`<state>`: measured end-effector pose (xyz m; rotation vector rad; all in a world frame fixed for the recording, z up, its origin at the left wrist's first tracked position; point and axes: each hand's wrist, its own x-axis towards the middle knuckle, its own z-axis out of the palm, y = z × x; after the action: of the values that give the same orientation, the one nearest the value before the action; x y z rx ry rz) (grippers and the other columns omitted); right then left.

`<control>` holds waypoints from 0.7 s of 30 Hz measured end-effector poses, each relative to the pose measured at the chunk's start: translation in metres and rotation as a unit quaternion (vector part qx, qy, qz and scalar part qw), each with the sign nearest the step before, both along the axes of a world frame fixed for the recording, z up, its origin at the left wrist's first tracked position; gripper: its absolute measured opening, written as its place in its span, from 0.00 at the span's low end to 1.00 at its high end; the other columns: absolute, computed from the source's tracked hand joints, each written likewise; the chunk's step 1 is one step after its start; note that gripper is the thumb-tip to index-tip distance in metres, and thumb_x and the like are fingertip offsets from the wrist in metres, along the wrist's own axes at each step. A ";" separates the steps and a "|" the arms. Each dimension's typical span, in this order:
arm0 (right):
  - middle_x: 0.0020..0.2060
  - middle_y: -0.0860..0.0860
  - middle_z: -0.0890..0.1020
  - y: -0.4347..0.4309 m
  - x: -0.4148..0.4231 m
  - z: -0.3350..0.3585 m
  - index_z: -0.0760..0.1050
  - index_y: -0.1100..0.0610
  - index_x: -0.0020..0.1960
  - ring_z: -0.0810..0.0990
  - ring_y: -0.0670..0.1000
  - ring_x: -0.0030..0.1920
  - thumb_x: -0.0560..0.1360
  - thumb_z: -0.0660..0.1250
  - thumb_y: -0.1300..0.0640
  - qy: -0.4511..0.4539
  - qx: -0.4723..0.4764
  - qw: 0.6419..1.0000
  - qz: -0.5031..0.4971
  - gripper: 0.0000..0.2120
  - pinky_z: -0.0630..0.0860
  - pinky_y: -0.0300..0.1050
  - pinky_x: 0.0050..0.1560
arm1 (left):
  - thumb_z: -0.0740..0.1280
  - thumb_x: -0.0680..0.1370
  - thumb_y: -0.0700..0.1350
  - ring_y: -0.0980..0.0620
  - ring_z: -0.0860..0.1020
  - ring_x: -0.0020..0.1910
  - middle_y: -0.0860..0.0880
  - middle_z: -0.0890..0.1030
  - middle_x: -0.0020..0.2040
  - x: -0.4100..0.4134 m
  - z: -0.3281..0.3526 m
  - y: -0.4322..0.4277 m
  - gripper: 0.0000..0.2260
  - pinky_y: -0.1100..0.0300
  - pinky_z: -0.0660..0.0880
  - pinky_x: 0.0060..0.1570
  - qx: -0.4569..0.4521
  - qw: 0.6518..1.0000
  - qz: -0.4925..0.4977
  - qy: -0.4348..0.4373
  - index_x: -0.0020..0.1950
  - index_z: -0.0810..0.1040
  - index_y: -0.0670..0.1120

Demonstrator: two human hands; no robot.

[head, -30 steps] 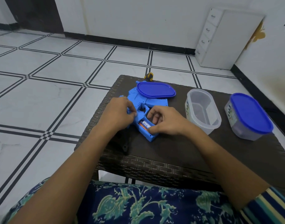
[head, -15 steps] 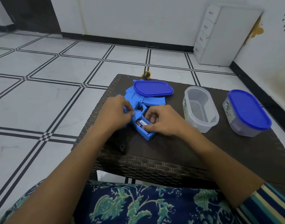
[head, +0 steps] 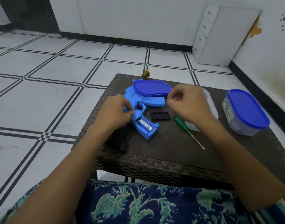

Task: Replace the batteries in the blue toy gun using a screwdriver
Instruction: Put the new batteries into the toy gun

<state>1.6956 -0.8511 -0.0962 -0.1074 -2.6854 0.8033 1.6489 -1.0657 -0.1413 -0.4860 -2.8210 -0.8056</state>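
The blue toy gun [head: 144, 103] lies flat on the dark woven table [head: 154, 165]. Its grip points toward me with the battery compartment [head: 145, 125] uncovered and one battery showing inside. My left hand [head: 114, 113] grips the gun at the trigger area. The black battery cover [head: 160, 116] lies just right of the grip. A green-handled screwdriver [head: 181, 124] lies further right, its tip toward me. My right hand [head: 187, 104] hovers above the table, right of the gun, with its fingers curled. Nothing shows in it.
A loose blue lid [head: 152, 88] rests on the gun's far end. A clear open container [head: 210, 102] is mostly hidden behind my right hand. A lidded container [head: 246, 110] stands at the right. A yellow-black tool handle [head: 145, 74] pokes over the table's far edge.
My right hand has lifted off the battery compartment and moved up and right. The black cover and the green screwdriver it hid are now visible. My left hand keeps hold of the gun.
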 end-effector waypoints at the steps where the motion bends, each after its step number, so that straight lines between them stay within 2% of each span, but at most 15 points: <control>1: 0.39 0.47 0.83 0.010 0.001 0.006 0.81 0.51 0.44 0.80 0.48 0.43 0.71 0.69 0.57 0.027 0.018 0.998 -0.052 0.03 0.80 0.49 0.47 | 0.72 0.72 0.45 0.48 0.77 0.47 0.48 0.79 0.46 0.000 0.001 0.001 0.02 0.56 0.74 0.47 -0.002 1.000 0.001 0.000 0.43 0.84 0.48; 3: 0.44 0.51 0.82 0.029 0.001 0.011 0.80 0.53 0.48 0.79 0.50 0.45 0.73 0.69 0.58 0.010 0.060 0.989 -0.133 0.05 0.77 0.47 0.46 | 0.72 0.72 0.45 0.48 0.77 0.48 0.48 0.80 0.47 0.000 0.001 0.001 0.02 0.57 0.73 0.47 -0.006 1.000 0.003 -0.001 0.43 0.84 0.48; 6: 0.48 0.55 0.81 0.048 -0.005 0.004 0.79 0.57 0.55 0.80 0.53 0.47 0.75 0.68 0.57 -0.191 0.150 0.959 -0.145 0.09 0.78 0.47 0.48 | 0.72 0.72 0.45 0.47 0.77 0.48 0.48 0.79 0.47 -0.001 0.000 0.001 0.02 0.56 0.74 0.47 -0.011 1.000 0.004 -0.004 0.43 0.84 0.49; 8: 0.46 0.56 0.81 0.054 -0.009 -0.002 0.78 0.59 0.55 0.80 0.56 0.47 0.77 0.66 0.55 -0.282 0.171 0.935 -0.130 0.10 0.80 0.51 0.53 | 0.72 0.72 0.45 0.47 0.77 0.47 0.48 0.79 0.46 -0.002 -0.001 0.001 0.02 0.54 0.75 0.48 -0.011 1.000 0.001 -0.001 0.42 0.84 0.49; 13: 0.48 0.53 0.82 0.062 -0.016 0.001 0.81 0.53 0.54 0.80 0.55 0.47 0.75 0.67 0.56 -0.339 0.235 0.907 -0.080 0.09 0.79 0.54 0.56 | 0.72 0.71 0.45 0.48 0.77 0.43 0.48 0.78 0.43 -0.001 -0.003 0.001 0.01 0.55 0.74 0.46 -0.010 1.000 -0.003 0.009 0.42 0.84 0.50; 17: 0.52 0.52 0.81 0.068 -0.014 -0.003 0.81 0.49 0.56 0.80 0.54 0.49 0.77 0.65 0.55 -0.308 0.246 0.917 -0.065 0.10 0.78 0.54 0.56 | 0.73 0.71 0.45 0.50 0.77 0.42 0.49 0.78 0.42 -0.001 -0.003 0.000 0.01 0.56 0.73 0.45 -0.009 1.000 -0.004 0.012 0.40 0.83 0.51; 19: 0.54 0.54 0.81 0.067 -0.009 -0.001 0.78 0.51 0.61 0.78 0.53 0.49 0.78 0.64 0.54 -0.228 0.210 0.946 -0.096 0.13 0.77 0.49 0.51 | 0.73 0.71 0.45 0.50 0.77 0.42 0.49 0.78 0.42 -0.001 -0.002 0.001 0.00 0.55 0.74 0.46 -0.012 1.000 -0.003 0.012 0.41 0.83 0.51; 21: 0.57 0.55 0.80 0.060 -0.002 0.006 0.74 0.52 0.65 0.76 0.53 0.50 0.79 0.63 0.53 -0.117 0.135 0.976 -0.127 0.15 0.71 0.45 0.46 | 0.73 0.71 0.46 0.48 0.77 0.44 0.49 0.78 0.42 -0.001 -0.001 0.002 0.01 0.53 0.75 0.47 -0.010 1.000 0.000 0.008 0.41 0.84 0.50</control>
<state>1.6936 -0.7913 -0.0902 -0.4952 -2.8888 0.3617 1.6481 -1.0641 -0.1422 -0.4932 -2.8179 -0.7711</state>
